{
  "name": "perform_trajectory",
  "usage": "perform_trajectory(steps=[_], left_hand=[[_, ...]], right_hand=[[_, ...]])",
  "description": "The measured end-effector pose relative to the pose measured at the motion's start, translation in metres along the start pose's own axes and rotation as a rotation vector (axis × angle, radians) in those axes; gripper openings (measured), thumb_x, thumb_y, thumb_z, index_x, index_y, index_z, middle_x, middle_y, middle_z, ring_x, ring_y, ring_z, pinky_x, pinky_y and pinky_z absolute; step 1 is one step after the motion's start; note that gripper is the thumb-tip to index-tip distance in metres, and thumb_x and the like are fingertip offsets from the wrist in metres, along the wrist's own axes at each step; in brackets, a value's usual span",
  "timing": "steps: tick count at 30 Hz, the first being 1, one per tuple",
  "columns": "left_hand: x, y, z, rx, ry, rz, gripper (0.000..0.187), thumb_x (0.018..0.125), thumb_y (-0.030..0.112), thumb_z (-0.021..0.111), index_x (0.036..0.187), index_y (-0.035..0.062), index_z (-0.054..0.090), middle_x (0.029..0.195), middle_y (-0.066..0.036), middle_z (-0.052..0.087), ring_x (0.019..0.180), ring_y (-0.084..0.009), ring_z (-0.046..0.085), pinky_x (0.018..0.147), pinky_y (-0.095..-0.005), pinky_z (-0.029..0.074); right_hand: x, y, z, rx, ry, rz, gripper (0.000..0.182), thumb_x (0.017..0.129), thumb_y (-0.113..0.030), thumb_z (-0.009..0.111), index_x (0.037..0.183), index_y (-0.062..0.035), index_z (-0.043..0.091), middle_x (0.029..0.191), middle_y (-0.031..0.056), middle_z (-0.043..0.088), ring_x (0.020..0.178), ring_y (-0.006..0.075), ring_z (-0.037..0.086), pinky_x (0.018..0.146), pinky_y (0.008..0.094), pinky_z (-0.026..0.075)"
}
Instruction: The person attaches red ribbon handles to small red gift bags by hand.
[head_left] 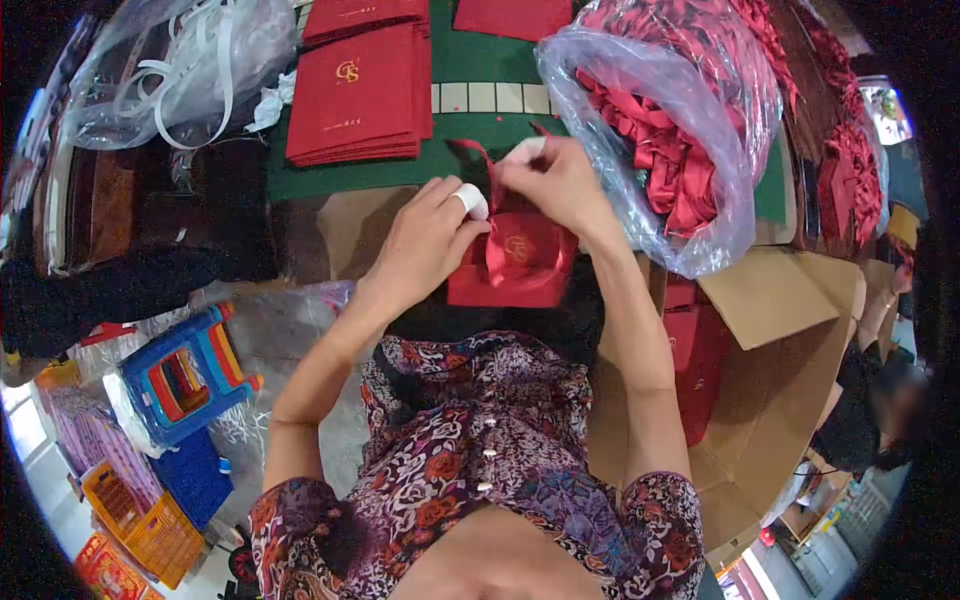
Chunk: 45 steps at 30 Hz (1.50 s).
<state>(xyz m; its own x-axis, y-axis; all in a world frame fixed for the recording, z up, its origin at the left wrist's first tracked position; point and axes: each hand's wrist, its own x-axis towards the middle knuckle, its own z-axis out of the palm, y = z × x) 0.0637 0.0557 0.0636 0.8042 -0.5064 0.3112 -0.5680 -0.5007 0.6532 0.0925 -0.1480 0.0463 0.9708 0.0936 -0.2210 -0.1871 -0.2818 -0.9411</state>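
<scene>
In the head view, the left hand [435, 235] and right hand [560, 180] are pinching a red ribbon [492, 185] above a red bag [515, 255] at the person's lap; fingertips are partly hiding the grip. The bag's lower edge is blurring, and plastic is veiling the ribbon pile [670, 165].

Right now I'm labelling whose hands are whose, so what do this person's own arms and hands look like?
Short floral sleeves, purple, white and orange-red, leave both forearms bare. The left hand and the right hand each wear white finger wrapping; no gloves.
</scene>
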Motion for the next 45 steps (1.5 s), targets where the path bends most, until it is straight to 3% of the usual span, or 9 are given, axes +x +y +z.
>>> perform_trajectory(steps=[9,12,16,20,25,28,31,34,45], left_hand=[[0.003,-0.008,0.007,-0.199,0.101,-0.333,0.018,0.085,0.013,0.077,0.1,0.0067,0.07,0.076,-0.006,0.053,0.054,-0.011,0.047,0.051,-0.025,0.038],[0.015,0.005,0.003,-0.043,0.142,-0.397,0.018,0.085,0.015,0.077,0.1,0.0076,0.071,0.076,-0.006,0.053,0.054,-0.0136,0.047,0.052,-0.0262,0.039],[0.027,0.002,0.017,0.142,0.24,-0.256,0.029,0.084,0.024,0.076,0.104,0.0053,0.067,0.092,-0.01,0.066,0.074,-0.0285,0.06,0.066,-0.04,0.048],[0.037,-0.003,0.021,0.258,0.166,-0.213,0.034,0.082,0.023,0.077,0.107,0.0035,0.066,0.09,-0.008,0.071,0.083,-0.0313,0.061,0.072,-0.0416,0.05],[0.035,-0.007,0.029,-0.09,0.199,-0.39,0.027,0.083,0.012,0.074,0.107,0.0053,0.067,0.086,-0.008,0.072,0.078,-0.0259,0.065,0.071,-0.0383,0.052],[0.035,-0.006,0.026,-0.292,0.183,-0.473,0.026,0.085,0.006,0.075,0.109,0.0028,0.068,0.09,-0.007,0.074,0.077,-0.0125,0.067,0.07,-0.0281,0.053],[0.033,-0.007,0.035,-0.496,0.209,-0.518,0.024,0.086,0.005,0.074,0.109,0.0001,0.069,0.093,-0.007,0.074,0.081,-0.0101,0.068,0.074,-0.0261,0.053],[0.032,-0.003,0.039,-0.478,0.273,-0.478,0.019,0.081,0.006,0.077,0.1,0.0028,0.074,0.088,-0.013,0.073,0.079,-0.0207,0.071,0.075,-0.0316,0.055],[0.03,0.005,0.04,-0.142,0.258,-0.352,0.016,0.082,0.011,0.077,0.095,0.0039,0.072,0.086,-0.011,0.069,0.089,-0.0276,0.066,0.083,-0.0386,0.051]], right_hand=[[-0.02,-0.018,-0.036,-0.103,0.345,-0.138,0.021,0.095,-0.023,0.068,0.099,-0.0036,0.075,0.07,-0.0039,0.063,0.065,0.0035,0.057,0.053,0.0236,0.042],[-0.027,-0.007,-0.047,-0.42,0.364,-0.096,0.023,0.095,-0.024,0.068,0.098,-0.0027,0.075,0.067,0.0003,0.065,0.062,0.0052,0.059,0.054,0.0255,0.044],[-0.025,-0.014,-0.03,-0.526,0.422,-0.112,0.025,0.09,-0.026,0.073,0.09,-0.0015,0.075,0.072,0.0143,0.07,0.06,0.02,0.067,0.058,0.0321,0.049],[-0.012,-0.008,-0.017,-0.617,0.397,-0.071,0.029,0.086,-0.031,0.077,0.087,-0.0024,0.076,0.07,0.0138,0.07,0.061,0.0227,0.068,0.059,0.0346,0.051],[-0.016,0.0,-0.017,-0.543,0.4,-0.136,0.022,0.086,-0.022,0.076,0.085,-0.001,0.072,0.068,0.0099,0.069,0.06,0.0179,0.067,0.058,0.032,0.05],[-0.022,-0.003,-0.017,-0.251,0.36,-0.112,0.014,0.089,-0.013,0.072,0.093,-0.0004,0.069,0.075,0.0041,0.069,0.067,0.0104,0.065,0.063,0.0273,0.05],[-0.022,0.007,-0.009,0.096,0.152,-0.159,0.017,0.094,-0.004,0.066,0.11,0.0013,0.064,0.091,-0.001,0.065,0.083,0.0068,0.061,0.076,0.0229,0.05],[-0.022,0.002,-0.004,0.259,0.093,-0.085,0.023,0.094,-0.005,0.066,0.116,0.002,0.065,0.092,-0.0004,0.067,0.082,0.0065,0.061,0.076,0.0232,0.05],[-0.022,-0.002,-0.002,0.245,0.131,-0.046,0.017,0.096,-0.01,0.066,0.108,0.0007,0.071,0.094,-0.0005,0.07,0.083,0.0051,0.061,0.077,0.0213,0.05]])
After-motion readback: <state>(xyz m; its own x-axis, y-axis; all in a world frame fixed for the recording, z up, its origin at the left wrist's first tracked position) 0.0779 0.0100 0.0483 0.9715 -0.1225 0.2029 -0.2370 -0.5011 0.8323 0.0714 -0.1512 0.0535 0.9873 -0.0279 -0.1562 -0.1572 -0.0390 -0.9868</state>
